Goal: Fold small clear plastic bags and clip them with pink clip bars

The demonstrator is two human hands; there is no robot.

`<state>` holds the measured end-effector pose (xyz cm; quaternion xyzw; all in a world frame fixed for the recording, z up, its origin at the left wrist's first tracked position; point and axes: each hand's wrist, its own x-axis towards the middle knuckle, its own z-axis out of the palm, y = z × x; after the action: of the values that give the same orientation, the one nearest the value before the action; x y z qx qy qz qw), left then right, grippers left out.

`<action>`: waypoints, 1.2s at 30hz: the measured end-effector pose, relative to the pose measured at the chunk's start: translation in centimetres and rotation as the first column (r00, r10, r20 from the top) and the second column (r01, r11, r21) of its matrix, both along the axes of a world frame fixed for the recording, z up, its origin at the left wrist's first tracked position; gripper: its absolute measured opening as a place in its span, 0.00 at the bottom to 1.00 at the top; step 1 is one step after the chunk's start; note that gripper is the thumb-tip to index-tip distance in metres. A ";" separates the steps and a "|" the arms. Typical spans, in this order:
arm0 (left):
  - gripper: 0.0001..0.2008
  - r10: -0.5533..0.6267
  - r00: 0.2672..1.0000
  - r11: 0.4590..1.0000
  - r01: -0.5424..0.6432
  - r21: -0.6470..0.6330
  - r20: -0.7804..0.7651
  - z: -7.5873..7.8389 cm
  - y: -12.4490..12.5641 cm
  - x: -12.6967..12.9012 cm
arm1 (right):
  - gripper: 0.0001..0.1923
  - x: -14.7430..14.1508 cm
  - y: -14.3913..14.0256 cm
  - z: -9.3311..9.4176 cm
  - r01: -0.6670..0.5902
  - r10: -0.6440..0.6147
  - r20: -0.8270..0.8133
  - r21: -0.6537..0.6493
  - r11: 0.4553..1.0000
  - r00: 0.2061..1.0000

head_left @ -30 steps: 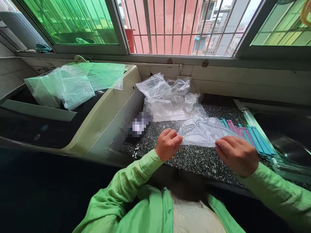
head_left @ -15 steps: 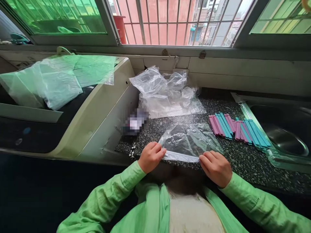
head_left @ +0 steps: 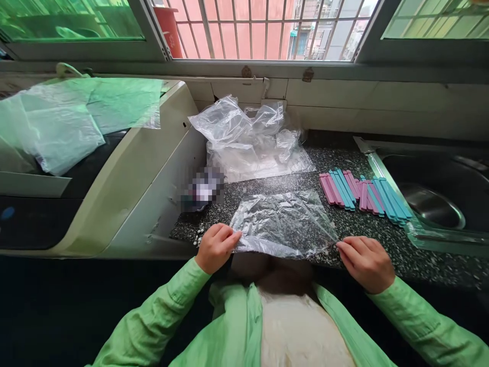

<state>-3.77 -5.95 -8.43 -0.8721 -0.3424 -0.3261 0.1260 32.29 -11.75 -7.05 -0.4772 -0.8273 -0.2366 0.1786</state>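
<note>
A clear plastic bag (head_left: 284, 224) lies spread on the speckled dark countertop (head_left: 431, 265), right at its front edge. My left hand (head_left: 217, 246) pinches the bag's near left corner between thumb and fingers. At the near right corner, my right hand (head_left: 365, 263) grips the plastic in the same way. The near edge hangs slightly slack between the two hands. Beyond it, pink and blue sealing clips (head_left: 364, 196) lie side by side in two groups, touching neither hand.
A heap of clear plastic bags (head_left: 252, 140) stands at the back. To the left is a cream-sided stove (head_left: 153, 168) with greenish plastic sheets (head_left: 87, 109) on top. A blurred item (head_left: 202, 188) sits beside it. A metal sink (head_left: 435, 204) is at the right.
My right hand has moved outward to the right along the bag's near edge. The bag is now spread wider and flatter. The view has shifted slightly to the right.
</note>
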 end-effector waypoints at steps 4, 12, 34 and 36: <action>0.07 0.071 0.997 0.998 -0.070 0.005 -0.034 0.4 0.8 -0.4 | 0.05 0.6 0.3 0.3 -0.005 0.005 -0.029 -0.016 1.000 1.000; 0.08 -0.046 0.991 0.998 0.041 -0.046 -0.129 0.6 0.5 -1.6 | 0.10 1.3 8.5 3.3 0.008 -0.082 -0.159 -0.421 0.907 0.984; 0.18 0.114 0.869 0.655 -0.430 -0.622 -0.481 4.6 11.8 5.2 | 0.04 -1.3 18.8 1.3 0.157 -0.150 0.074 -0.709 0.687 0.986; 0.16 0.109 0.850 0.616 -0.464 -0.636 -0.515 4.4 11.9 5.4 | 0.04 -1.0 18.8 1.3 0.113 -0.143 0.018 -0.716 0.689 0.990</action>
<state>1.63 5.99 -4.00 -0.8266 -0.5467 0.0666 -0.1159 31.25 7.08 -5.75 -0.5699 -0.8152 0.1008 -0.0216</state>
